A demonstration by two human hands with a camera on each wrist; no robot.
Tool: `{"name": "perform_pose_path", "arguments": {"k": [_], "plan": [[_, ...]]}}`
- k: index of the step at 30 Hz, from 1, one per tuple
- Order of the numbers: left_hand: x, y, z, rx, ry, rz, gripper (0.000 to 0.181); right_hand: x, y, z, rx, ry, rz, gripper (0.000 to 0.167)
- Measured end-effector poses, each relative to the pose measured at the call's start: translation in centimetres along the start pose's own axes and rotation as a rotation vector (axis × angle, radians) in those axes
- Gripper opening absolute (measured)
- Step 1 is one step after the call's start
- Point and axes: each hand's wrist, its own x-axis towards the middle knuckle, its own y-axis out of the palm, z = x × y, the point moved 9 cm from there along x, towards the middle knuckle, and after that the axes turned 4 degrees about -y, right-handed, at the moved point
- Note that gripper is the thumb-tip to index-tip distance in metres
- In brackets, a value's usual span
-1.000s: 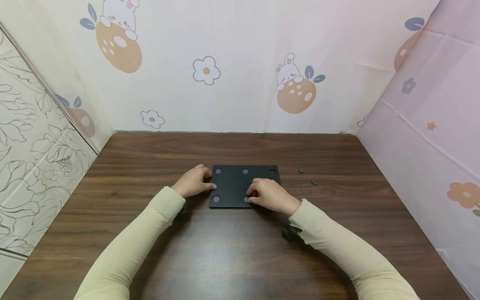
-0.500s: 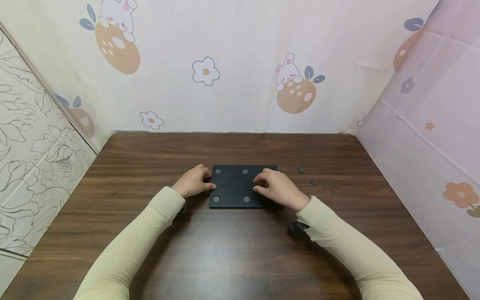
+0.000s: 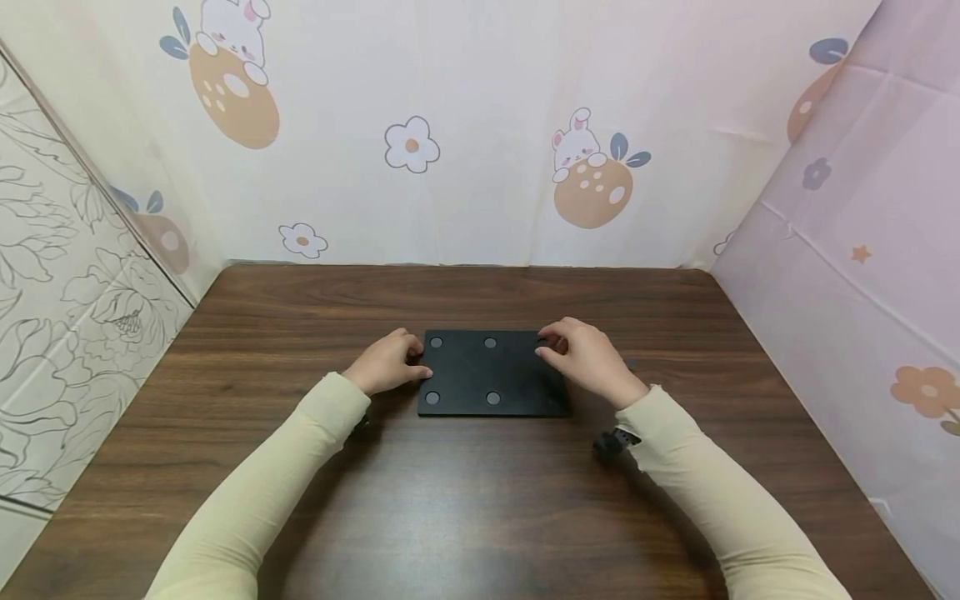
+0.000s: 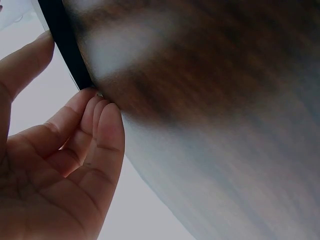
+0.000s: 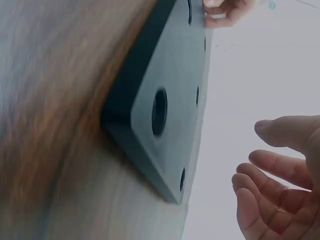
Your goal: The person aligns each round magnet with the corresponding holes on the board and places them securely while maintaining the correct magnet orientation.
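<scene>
A black rectangular plate [image 3: 465, 371] lies flat on the table, with grey round spots [image 3: 492, 398] at several places on it. At its left edge my left hand [image 3: 385, 362] holds the plate, thumb and fingertips against the side; the left wrist view shows those fingertips at the black edge [image 4: 67, 45]. My right hand [image 3: 588, 357] is over the plate's right end, thumb and fingers apart and nothing visible between them. In the right wrist view, that hand [image 5: 285, 180] hangs off the plate, beside a round recess [image 5: 159, 112] near a corner.
One small dark disc [image 3: 630, 364] shows on the wooden table [image 3: 450, 500] just beyond my right hand. A patterned curtain [image 3: 480, 200] stands behind the table, and more printed cloth [image 3: 847, 292] hangs along the right side.
My right hand has moved right and away from me, from the lower middle spot to the upper right corner, and now covers one loose disc. My left hand has stayed still.
</scene>
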Motion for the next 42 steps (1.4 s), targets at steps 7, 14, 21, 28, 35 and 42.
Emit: {"name": "perform_pose_path", "arguments": {"k": [7, 14, 21, 28, 35, 42], "plan": [[0.0, 0.1, 0.0, -0.001, 0.002, 0.002, 0.048, -0.3, -1.1, -2.2, 0.022, 0.059, -0.032, 0.033], [0.0, 0.1, 0.1, -0.003, 0.001, -0.002, 0.048, -0.7, -1.6, -4.7, 0.04, 0.114, -0.051, 0.035], [0.0, 0.2, 0.1, 0.005, 0.005, -0.009, 0.048, -1.2, -2.1, -7.0, 0.055, 0.166, -0.07, 0.037], [0.0, 0.2, 0.1, -0.002, 0.007, -0.007, 0.047, -1.8, -2.4, -8.6, 0.055, 0.209, -0.068, 0.038], [0.0, 0.2, 0.1, 0.002, 0.005, -0.009, 0.047, -2.0, -2.3, -10.1, 0.051, 0.25, -0.054, 0.039], [0.0, 0.2, 0.1, 0.0, 0.004, -0.014, 0.047, -2.3, -2.3, -11.4, 0.049, 0.299, -0.038, 0.04]]}}
